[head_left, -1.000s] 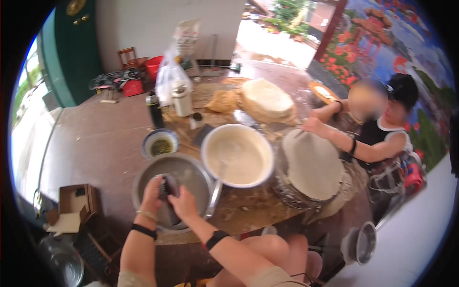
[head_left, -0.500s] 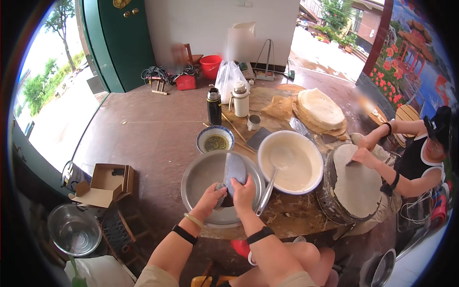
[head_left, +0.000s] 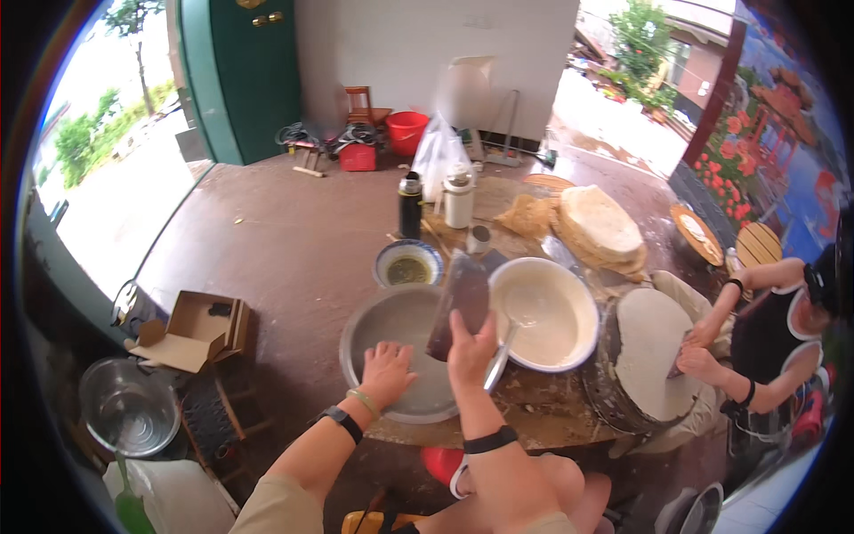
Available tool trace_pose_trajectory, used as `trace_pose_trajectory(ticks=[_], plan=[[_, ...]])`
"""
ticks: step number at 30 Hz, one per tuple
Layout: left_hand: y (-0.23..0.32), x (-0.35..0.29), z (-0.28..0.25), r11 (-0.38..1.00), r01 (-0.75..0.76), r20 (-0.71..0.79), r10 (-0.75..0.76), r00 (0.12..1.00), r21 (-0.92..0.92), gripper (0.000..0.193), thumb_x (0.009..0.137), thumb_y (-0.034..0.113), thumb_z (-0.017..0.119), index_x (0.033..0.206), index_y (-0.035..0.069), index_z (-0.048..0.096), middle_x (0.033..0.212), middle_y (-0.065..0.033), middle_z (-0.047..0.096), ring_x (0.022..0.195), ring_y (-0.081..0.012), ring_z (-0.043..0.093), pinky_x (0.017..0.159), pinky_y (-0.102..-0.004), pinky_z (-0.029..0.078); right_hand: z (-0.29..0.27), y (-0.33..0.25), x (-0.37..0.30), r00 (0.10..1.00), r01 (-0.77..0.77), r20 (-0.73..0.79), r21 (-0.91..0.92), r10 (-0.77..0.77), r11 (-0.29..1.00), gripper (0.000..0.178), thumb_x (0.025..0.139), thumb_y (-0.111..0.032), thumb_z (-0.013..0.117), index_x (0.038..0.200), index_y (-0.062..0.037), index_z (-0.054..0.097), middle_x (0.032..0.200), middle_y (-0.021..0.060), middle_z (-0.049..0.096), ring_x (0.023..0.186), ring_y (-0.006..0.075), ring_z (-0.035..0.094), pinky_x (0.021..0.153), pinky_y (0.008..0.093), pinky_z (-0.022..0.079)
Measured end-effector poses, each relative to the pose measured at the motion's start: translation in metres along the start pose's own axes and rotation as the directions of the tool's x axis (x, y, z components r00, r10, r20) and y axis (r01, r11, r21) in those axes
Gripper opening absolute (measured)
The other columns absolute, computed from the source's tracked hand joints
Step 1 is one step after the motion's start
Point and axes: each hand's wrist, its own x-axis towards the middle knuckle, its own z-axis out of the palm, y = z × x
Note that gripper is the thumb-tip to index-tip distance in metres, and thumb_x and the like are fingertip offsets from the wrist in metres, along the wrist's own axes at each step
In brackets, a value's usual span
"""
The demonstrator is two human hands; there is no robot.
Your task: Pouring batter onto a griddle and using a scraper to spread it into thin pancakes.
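Note:
In my right hand [head_left: 470,356] is a flat, dark-brown scraper [head_left: 461,298], gripped by its lower end and tilted up over the right side of a wide metal basin [head_left: 354,378]. My left hand [head_left: 387,372] is palm down in the basin with its fingers apart; whatever lies under the palm is hidden. Cloudy liquid [head_left: 391,325] shows inside the basin. Just right of the scraper stands a white bowl [head_left: 583,307] of pale batter, with a metal ladle [head_left: 501,360] leaning over its rim toward my right wrist.
A co-worker [head_left: 769,334] at the right holds a flat scraper on a batter-covered round griddle [head_left: 614,392]. Behind the basin are a patterned bowl [head_left: 381,267], a black flask [head_left: 410,209], a white flask [head_left: 458,203] and a cup [head_left: 478,238]. Stacked flatbreads [head_left: 600,222] lie farther right.
My hands have separated. The left, which pressed a grey scrubber to the scraper, now lies spread in the basin; the right has lifted and turned the scraper. The co-worker's hands moved nearer along the griddle.

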Motion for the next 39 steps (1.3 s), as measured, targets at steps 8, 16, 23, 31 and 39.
trace_pose_trajectory(ticks=[8, 16, 23, 31, 39], plan=[[-0.006, -0.003, -0.004, 0.983, 0.076, 0.235, -0.114, 0.965, 0.165, 0.065, 0.076, 0.029, 0.071, 0.134, 0.012, 0.048, 0.136, -0.0169, 0.046, 0.131, -0.0351, 0.036, 0.110, -0.0576, 0.018, -0.007, -0.049, 0.000, 0.969, 0.175, 0.209, -0.190, -0.134, 0.966, 0.029, 0.089, -0.020, 0.064, 0.112, -0.0041, 0.057, 0.094, 0.0180, 0.066, 0.085, 0.0357, 0.064, 0.073, 0.0404, 0.048], [-0.013, -0.026, 0.031, 0.985, 0.046, -0.358, -0.103, 0.928, -0.164, 0.031, 0.078, 0.022, 0.065, 0.106, 0.008, 0.065, 0.132, -0.0165, 0.052, 0.125, -0.0324, 0.045, 0.110, -0.0524, 0.024, -0.025, -0.054, 0.021, 0.980, 0.118, 0.147, 0.097, -0.131, 0.988, 0.032, 0.083, -0.012, 0.070, 0.110, -0.0002, 0.059, 0.089, 0.0106, 0.068, 0.080, 0.0178, 0.064, 0.076, 0.0309, 0.049], [-0.006, -0.032, 0.023, 0.989, 0.068, -0.339, -0.020, 0.941, 0.128, 0.067, 0.077, 0.015, 0.064, 0.140, 0.010, 0.041, 0.146, -0.0163, 0.038, 0.137, -0.0302, 0.033, 0.113, -0.0542, 0.017, -0.133, -0.079, 0.061, 0.952, -0.003, 0.305, 0.021, -0.003, 1.000, 0.043, 0.075, -0.014, 0.073, 0.113, 0.0022, 0.061, 0.101, 0.0139, 0.069, 0.090, 0.0218, 0.066, 0.081, 0.0329, 0.050], [0.001, -0.033, 0.023, 0.986, 0.166, -0.460, -0.136, 0.878, 0.026, 0.080, 0.074, 0.012, 0.061, 0.146, 0.006, 0.027, 0.148, -0.0134, 0.037, 0.139, -0.0310, 0.031, 0.115, -0.0516, 0.009, -0.292, -0.003, 0.033, 0.951, -0.283, 0.116, -0.051, 0.287, 0.958, 0.039, 0.077, -0.006, 0.073, 0.112, 0.0032, 0.061, 0.099, 0.0073, 0.069, 0.087, 0.0125, 0.062, 0.080, 0.0274, 0.050], [-0.003, -0.035, 0.024, 0.989, 0.145, -0.536, -0.111, 0.837, 0.022, 0.076, 0.073, 0.011, 0.059, 0.143, 0.000, 0.030, 0.141, -0.0174, 0.041, 0.134, -0.0349, 0.033, 0.114, -0.0497, 0.016, -0.376, -0.043, 0.157, 0.970, 0.108, 0.005, -0.906, -0.245, 0.410, 0.034, 0.078, -0.005, 0.063, 0.111, -0.0117, 0.063, 0.088, 0.0195, 0.067, 0.082, 0.0392, 0.064, 0.071, 0.0453, 0.050]])
